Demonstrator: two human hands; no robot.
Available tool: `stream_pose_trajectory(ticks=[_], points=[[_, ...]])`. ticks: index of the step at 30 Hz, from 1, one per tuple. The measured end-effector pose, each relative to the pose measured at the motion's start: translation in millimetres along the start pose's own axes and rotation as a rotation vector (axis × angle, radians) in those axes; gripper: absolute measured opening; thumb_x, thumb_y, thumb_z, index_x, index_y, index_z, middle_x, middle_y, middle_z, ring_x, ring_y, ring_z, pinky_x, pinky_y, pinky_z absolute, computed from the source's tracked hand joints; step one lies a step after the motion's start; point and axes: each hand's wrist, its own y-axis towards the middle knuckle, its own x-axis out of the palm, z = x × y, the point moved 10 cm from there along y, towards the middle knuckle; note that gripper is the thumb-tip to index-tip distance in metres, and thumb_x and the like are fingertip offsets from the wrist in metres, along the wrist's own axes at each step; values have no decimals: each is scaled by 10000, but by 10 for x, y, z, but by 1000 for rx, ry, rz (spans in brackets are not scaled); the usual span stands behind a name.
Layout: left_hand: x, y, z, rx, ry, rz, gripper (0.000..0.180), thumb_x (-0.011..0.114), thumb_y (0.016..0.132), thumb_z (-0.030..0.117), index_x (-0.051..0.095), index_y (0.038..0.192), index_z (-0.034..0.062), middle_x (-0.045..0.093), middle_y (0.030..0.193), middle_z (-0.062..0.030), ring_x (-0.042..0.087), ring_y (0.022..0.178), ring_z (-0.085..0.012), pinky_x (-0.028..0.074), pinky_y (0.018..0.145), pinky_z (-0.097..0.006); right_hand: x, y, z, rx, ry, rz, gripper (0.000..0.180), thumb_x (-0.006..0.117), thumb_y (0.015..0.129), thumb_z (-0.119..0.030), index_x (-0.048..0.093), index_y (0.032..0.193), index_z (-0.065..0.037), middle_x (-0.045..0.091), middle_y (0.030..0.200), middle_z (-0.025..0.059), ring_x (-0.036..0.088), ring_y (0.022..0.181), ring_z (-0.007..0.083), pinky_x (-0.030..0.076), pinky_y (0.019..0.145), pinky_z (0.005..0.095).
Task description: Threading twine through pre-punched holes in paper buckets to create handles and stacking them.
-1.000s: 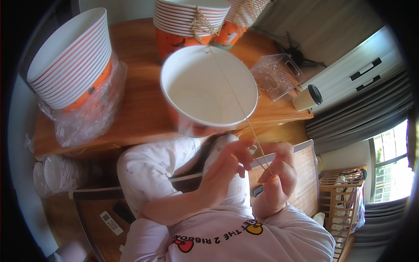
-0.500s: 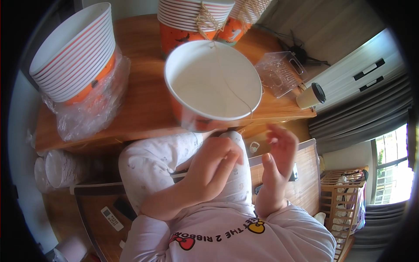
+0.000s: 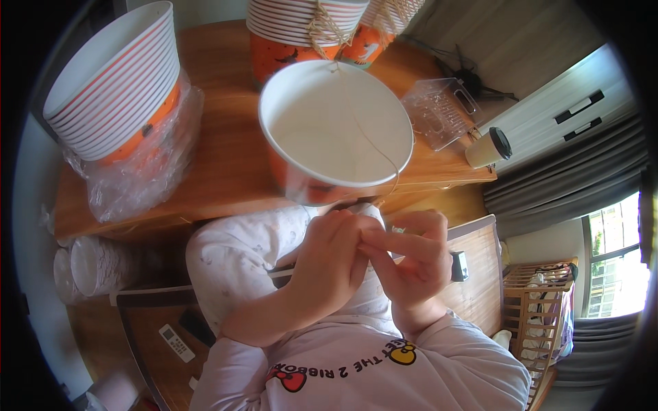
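Note:
Over my lap, my left hand (image 3: pixel 330 250) and my right hand (image 3: pixel 414 264) meet at the fingertips. My left fingers are bent and pressed together; my right thumb and index finger pinch right against them. What lies in the pinch is too small or hidden to make out. Just beyond my hands, a large orange paper bucket with a white inside (image 3: pixel 301 130) stands tilted toward me at the table edge. A thin tan string (image 3: pixel 397 175) crosses its mouth from the far rim and hangs over the near right rim, down toward my hands.
On the wooden table (image 3: pixel 223 130) stand a nested stack of buckets partly in plastic wrap (image 3: pixel 116 89), more bucket stacks with twine (image 3: pixel 291 31), a clear plastic tray (image 3: pixel 439 113) and a lidded cup (image 3: pixel 485 151). A white remote (image 3: pixel 177 342) lies lower left.
My right hand has moved left from an open, spread pose and now pinches at my left fingertips. My left hand has barely shifted. The bucket stays in place.

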Motion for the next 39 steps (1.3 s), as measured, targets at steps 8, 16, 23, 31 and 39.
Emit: stream_pose_trajectory(ticks=[8, 16, 23, 31, 39], points=[[-110, -24, -68, -130, -207, 93, 272, 655, 810, -34, 558, 1058, 21, 567, 935, -130, 569, 840, -332, 463, 746, -417, -88, 172, -9, -91, -72, 47, 468, 862, 671, -8, 536, 992, -105, 744, 898, -35, 448, 722, 146, 364, 683, 273], [-214, 47, 152, 121, 125, 88, 179, 707, 806, 25, 593, 942, 53, 576, 830, -79, 570, 777, -292, 437, 688, -394, 42, 357, -168, -297, -223, -148, 420, 818, 697, -67, 564, 1024, -137, 708, 861, -53, 473, 699, 141, 323, 715, 303], [-333, 86, 254, 167, 238, 147, 164, 744, 777, 77, 601, 856, 92, 609, 855, -46, 571, 762, -253, 402, 716, -372, 173, 420, -201, -349, -149, -296, 416, 775, 680, -47, 607, 1046, -153, 666, 803, -54, 494, 647, 132, 313, 695, 304], [-583, 33, 223, 176, 264, 328, 217, 753, 694, 62, 593, 830, 119, 596, 855, -20, 548, 785, -223, 373, 750, -363, 63, 533, -200, -220, -93, -169, 382, 804, 740, -204, 633, 1063, -92, 687, 866, -3, 530, 705, 179, 356, 736, 323], [-579, 52, 46, 128, 330, 379, 212, 745, 694, 65, 581, 815, 121, 595, 863, -31, 545, 781, -232, 367, 719, -373, -7, 495, -67, -182, -2, -33, 440, 756, 725, -52, 602, 1137, -43, 695, 953, 58, 559, 785, 216, 392, 757, 346]])
